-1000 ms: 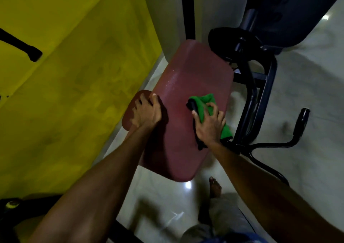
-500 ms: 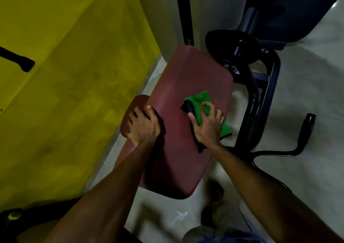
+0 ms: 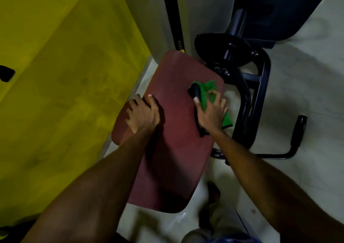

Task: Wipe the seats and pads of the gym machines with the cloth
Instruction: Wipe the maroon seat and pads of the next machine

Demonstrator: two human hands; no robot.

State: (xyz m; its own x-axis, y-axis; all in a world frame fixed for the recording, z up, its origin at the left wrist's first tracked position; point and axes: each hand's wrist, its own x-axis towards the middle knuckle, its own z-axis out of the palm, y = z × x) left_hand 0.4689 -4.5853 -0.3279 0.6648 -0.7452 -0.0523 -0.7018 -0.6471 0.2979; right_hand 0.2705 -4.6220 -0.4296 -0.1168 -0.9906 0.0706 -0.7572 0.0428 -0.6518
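A dark red padded seat [image 3: 176, 149] of a gym machine runs from the upper middle toward the bottom middle. My right hand [image 3: 211, 113] presses a green cloth [image 3: 206, 92] with a black edge onto the pad's right side. My left hand [image 3: 143, 115] grips the pad's left edge, fingers curled over it. A smaller red pad [image 3: 121, 129] shows just beneath that hand.
The black machine frame [image 3: 247, 101] with a round black disc [image 3: 221, 47] stands to the right of the pad. A black handle [image 3: 297, 131] sticks up over the pale floor at right. A yellow wall [image 3: 65, 75] fills the left. My foot [image 3: 213, 188] is on the floor below.
My right hand has slid the cloth up the pad, away from me and toward its right edge. My left hand has kept its grip on the left edge.
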